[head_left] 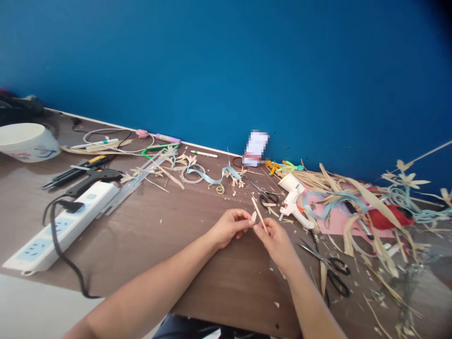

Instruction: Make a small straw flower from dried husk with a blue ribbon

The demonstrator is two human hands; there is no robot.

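Note:
My left hand [231, 229] is closed in a pinch over the brown table [197, 292], with a small pale petal-shaped piece [254, 216] at its fingertips. Close beside it, my right hand [277, 241] grips a slender pale stick [260, 214] that tilts up and to the left. The fingertips of both hands nearly meet; whether they touch is unclear. Past the hands lies a small pair of scissors [268, 197]. A white glue gun [295, 207] is to the right of them, and larger black-handled scissors [328, 263] lie beside my right forearm.
A white power strip [67, 226] with a plugged-in black cord is on the left, near a black glue gun [95, 180] and a white bowl [28, 143]. Dried straw strips [332, 181] crowd the right side. A phone [256, 147] leans against the blue wall [212, 70].

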